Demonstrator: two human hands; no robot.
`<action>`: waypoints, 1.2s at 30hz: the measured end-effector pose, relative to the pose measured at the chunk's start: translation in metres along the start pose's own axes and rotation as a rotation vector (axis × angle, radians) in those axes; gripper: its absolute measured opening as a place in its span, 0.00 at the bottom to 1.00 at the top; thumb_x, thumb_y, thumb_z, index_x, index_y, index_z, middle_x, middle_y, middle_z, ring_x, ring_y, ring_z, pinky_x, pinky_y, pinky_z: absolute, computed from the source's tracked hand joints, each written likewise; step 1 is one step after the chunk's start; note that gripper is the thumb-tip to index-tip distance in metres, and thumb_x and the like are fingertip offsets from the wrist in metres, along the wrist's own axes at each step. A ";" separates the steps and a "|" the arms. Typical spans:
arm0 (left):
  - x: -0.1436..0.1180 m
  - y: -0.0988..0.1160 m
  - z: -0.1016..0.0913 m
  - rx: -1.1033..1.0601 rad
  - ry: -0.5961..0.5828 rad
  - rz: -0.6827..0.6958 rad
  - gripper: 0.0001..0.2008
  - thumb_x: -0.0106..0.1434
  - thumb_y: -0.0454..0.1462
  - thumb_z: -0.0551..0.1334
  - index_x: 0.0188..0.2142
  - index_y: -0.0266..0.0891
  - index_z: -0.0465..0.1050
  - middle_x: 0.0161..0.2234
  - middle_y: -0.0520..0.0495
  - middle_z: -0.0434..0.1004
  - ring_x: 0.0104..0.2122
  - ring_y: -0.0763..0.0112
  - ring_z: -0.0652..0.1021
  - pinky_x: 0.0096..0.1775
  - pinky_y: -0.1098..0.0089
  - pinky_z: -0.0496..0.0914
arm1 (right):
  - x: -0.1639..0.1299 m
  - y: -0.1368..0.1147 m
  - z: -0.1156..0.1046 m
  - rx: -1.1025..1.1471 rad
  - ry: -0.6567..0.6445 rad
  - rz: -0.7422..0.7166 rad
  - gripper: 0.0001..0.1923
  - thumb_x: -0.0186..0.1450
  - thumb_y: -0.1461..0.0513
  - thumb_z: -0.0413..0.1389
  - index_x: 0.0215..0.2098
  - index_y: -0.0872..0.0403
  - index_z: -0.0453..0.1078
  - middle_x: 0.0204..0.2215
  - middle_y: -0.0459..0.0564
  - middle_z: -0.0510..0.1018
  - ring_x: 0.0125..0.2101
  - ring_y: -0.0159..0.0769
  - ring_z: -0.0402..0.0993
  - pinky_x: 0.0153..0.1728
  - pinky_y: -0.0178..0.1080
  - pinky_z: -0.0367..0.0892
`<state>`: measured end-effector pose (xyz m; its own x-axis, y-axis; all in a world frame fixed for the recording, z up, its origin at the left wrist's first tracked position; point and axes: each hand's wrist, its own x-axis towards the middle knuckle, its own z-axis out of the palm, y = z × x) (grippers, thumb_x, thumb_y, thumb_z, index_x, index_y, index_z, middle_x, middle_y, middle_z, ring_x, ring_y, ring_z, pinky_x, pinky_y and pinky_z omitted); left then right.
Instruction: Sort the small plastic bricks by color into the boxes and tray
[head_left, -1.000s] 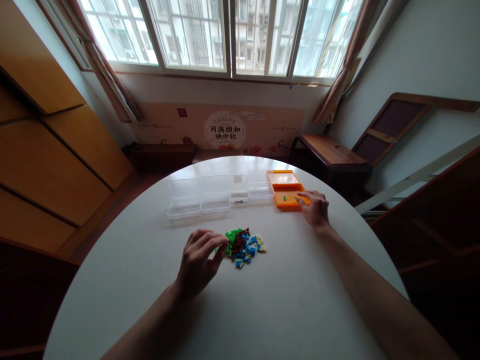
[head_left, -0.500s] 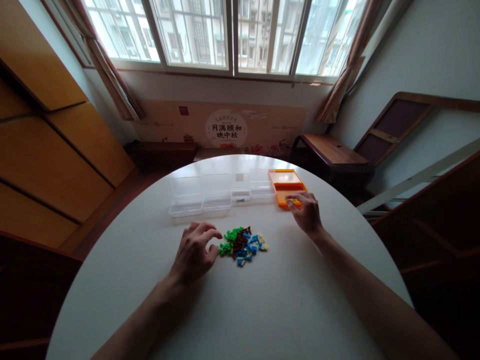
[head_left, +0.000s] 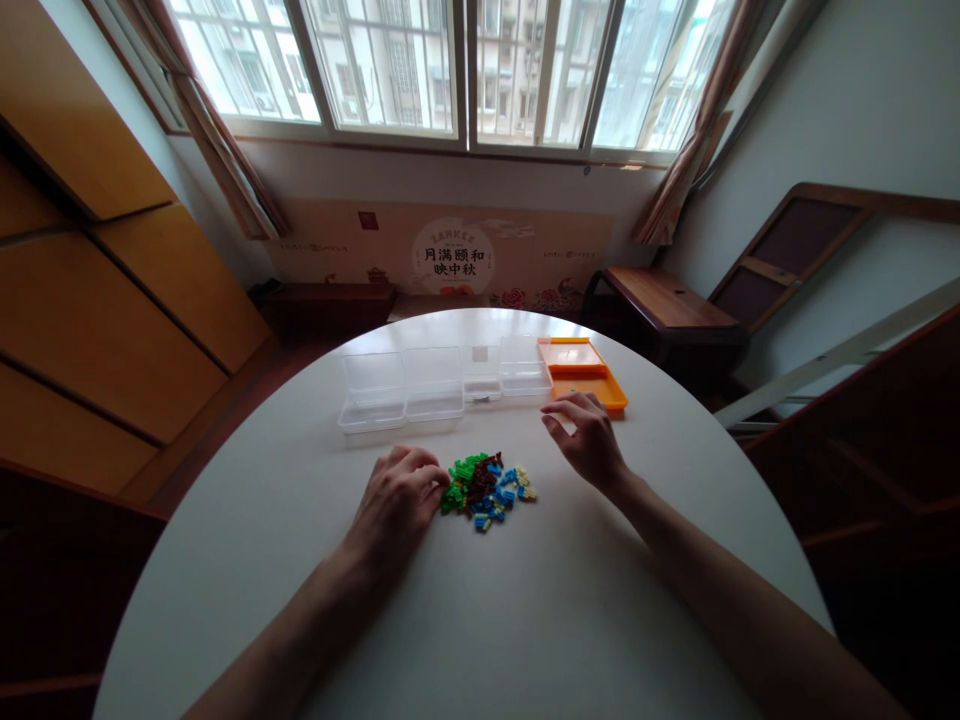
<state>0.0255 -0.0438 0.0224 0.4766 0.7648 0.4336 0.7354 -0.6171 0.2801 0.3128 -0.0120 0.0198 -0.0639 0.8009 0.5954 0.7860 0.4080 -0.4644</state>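
A small pile of toy building bricks lies on the white table, with green bricks (head_left: 466, 468) on the left, brown bricks (head_left: 482, 484) in the middle, and blue and cream bricks (head_left: 504, 494) on the right. At the pile's left edge is my left hand (head_left: 399, 492), thumb and forefinger pinched together against the green bricks; what sits between the fingertips is hidden. My right hand (head_left: 589, 440) hovers between the pile and an orange box (head_left: 616, 392), its thumb and fingers apart with nothing visible in them. Inside the open box, a tiny green piece shows by my fingers.
Clear plastic boxes (head_left: 433, 408) with raised lids stand in a row behind the pile, left of the orange box. The round white table (head_left: 480, 620) has its curved edge at the back and sides. Beyond it are a wooden bench (head_left: 667, 297) and a window.
My right hand has left the orange box and moved left and towards me, its fingers now apart. My left fingers, apart before, have closed at the green bricks.
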 end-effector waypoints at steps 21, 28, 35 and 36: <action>0.000 0.035 -0.006 0.056 0.345 0.271 0.06 0.63 0.30 0.61 0.38 0.43 0.72 0.34 0.50 0.77 0.39 0.67 0.73 0.44 0.64 0.63 | -0.029 -0.088 0.016 0.535 -0.416 -0.067 0.12 0.69 0.61 0.51 0.32 0.53 0.75 0.32 0.48 0.78 0.36 0.36 0.73 0.42 0.39 0.66; 0.000 0.034 -0.004 0.055 0.369 0.258 0.05 0.63 0.31 0.62 0.36 0.43 0.72 0.33 0.50 0.77 0.39 0.67 0.73 0.44 0.64 0.64 | -0.029 -0.083 0.018 0.547 -0.377 -0.023 0.07 0.67 0.61 0.55 0.33 0.52 0.75 0.32 0.48 0.78 0.34 0.35 0.74 0.39 0.38 0.67; 0.000 0.027 0.000 0.071 0.387 0.207 0.05 0.61 0.33 0.64 0.38 0.42 0.73 0.34 0.49 0.77 0.38 0.66 0.73 0.42 0.64 0.64 | -0.029 -0.072 0.018 0.348 -0.246 -0.042 0.06 0.64 0.59 0.59 0.31 0.52 0.75 0.31 0.49 0.79 0.34 0.38 0.72 0.41 0.42 0.63; 0.000 0.026 0.001 0.074 0.381 0.200 0.04 0.62 0.34 0.64 0.38 0.42 0.73 0.33 0.49 0.77 0.38 0.66 0.73 0.42 0.64 0.64 | -0.029 -0.070 0.018 0.334 -0.237 -0.049 0.07 0.64 0.58 0.59 0.31 0.52 0.75 0.31 0.49 0.79 0.34 0.38 0.72 0.42 0.42 0.63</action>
<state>0.0451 -0.0593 0.0291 0.4116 0.4997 0.7622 0.6858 -0.7206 0.1021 0.2480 -0.0556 0.0234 -0.2674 0.8397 0.4727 0.5382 0.5371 -0.6496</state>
